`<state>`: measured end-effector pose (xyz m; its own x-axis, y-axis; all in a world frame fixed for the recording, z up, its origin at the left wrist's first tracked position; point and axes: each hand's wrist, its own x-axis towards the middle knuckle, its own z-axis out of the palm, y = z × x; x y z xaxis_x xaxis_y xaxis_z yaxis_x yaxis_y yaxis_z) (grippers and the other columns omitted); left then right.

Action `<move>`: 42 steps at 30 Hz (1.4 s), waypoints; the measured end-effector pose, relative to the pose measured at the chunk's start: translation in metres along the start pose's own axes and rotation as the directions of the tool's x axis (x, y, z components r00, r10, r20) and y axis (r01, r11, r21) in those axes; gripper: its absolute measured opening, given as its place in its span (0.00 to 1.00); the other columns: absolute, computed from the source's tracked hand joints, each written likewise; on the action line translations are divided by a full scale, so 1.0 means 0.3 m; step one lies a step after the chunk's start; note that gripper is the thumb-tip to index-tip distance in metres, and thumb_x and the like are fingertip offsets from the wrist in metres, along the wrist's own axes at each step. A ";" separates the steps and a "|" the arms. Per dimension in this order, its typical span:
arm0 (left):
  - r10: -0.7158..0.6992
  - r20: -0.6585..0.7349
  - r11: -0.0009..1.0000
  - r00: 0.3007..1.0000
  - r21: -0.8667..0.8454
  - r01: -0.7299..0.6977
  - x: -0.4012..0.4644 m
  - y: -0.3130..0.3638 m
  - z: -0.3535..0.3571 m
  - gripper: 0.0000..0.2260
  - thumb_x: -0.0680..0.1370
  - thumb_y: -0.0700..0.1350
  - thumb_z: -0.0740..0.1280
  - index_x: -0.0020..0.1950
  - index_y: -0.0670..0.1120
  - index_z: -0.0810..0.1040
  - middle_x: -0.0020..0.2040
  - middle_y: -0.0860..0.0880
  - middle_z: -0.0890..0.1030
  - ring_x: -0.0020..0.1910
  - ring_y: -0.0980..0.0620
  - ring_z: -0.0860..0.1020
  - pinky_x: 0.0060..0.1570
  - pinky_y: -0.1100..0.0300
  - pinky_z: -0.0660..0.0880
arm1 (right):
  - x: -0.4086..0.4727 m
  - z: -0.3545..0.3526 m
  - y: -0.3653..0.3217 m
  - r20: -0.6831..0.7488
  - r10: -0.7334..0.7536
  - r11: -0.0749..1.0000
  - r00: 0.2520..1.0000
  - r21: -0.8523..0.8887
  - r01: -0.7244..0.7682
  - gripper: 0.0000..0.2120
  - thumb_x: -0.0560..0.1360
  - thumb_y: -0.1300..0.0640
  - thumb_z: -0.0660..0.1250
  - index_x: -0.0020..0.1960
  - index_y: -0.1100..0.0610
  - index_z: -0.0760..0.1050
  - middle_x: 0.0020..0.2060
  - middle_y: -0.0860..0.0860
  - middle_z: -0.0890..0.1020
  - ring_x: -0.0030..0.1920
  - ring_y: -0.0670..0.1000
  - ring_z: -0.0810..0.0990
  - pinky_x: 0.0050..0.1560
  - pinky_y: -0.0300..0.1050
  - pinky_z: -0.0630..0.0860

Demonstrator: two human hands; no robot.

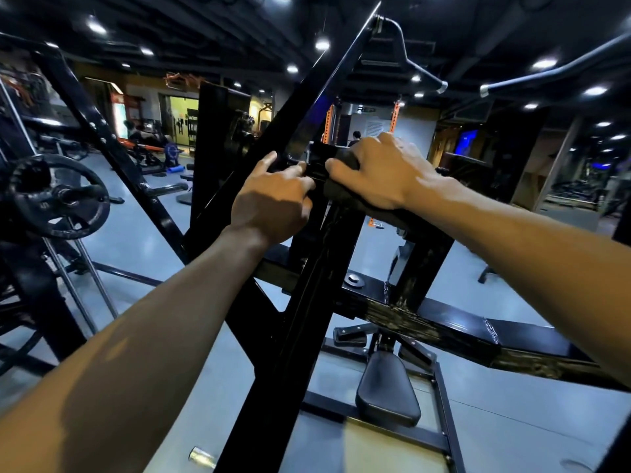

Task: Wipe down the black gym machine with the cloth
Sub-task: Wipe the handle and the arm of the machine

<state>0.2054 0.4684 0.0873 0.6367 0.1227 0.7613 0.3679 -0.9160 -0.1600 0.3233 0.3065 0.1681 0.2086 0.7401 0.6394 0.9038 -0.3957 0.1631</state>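
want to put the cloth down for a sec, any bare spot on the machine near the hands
The flat black crossbeam runs bare from the welded upright toward the right forearm. The seat pad below is bare too. It is crowded at the top joint, where the left hand and the right hand, with the cloth under it, meet.

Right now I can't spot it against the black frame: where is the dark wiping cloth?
In the head view, the dark cloth sits right of centre, under the right hand, pressed on the black machine frame, beside the left hand.

Black machine (pixel 307 319), dark grey cloth (pixel 345 194)
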 end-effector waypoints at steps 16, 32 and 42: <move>-0.018 -0.002 1.000 1.000 -0.008 0.018 -0.003 -0.001 -0.002 0.18 0.79 0.49 0.56 0.60 0.48 0.84 0.73 0.43 0.76 0.65 0.52 0.80 0.79 0.52 0.50 | 0.116 -0.038 0.089 -0.021 0.109 0.993 0.994 -0.033 -0.110 0.29 0.79 0.32 0.54 0.40 0.57 0.74 0.39 0.57 0.75 0.41 0.60 0.75 0.42 0.49 0.69; -0.020 0.005 1.000 1.000 -0.020 0.020 0.003 -0.005 -0.005 0.18 0.79 0.48 0.58 0.61 0.50 0.84 0.73 0.43 0.75 0.68 0.54 0.78 0.79 0.51 0.51 | 0.116 -0.031 0.082 -0.008 0.125 0.992 0.992 -0.007 -0.125 0.32 0.78 0.29 0.52 0.38 0.55 0.75 0.37 0.56 0.79 0.37 0.57 0.79 0.38 0.49 0.74; -0.055 -0.001 0.997 0.998 -0.047 0.055 0.004 0.005 -0.013 0.15 0.81 0.47 0.60 0.61 0.50 0.83 0.73 0.46 0.76 0.66 0.53 0.79 0.79 0.53 0.47 | -0.039 0.018 0.021 -0.035 -0.026 0.990 0.999 0.135 0.030 0.29 0.81 0.33 0.54 0.32 0.54 0.69 0.27 0.50 0.73 0.29 0.52 0.74 0.32 0.46 0.64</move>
<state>0.2040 0.4657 0.0902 0.6151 0.1725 0.7694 0.3701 -0.9248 -0.0886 0.3286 0.2981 0.1576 0.1721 0.7305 0.6608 0.9519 -0.2960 0.0794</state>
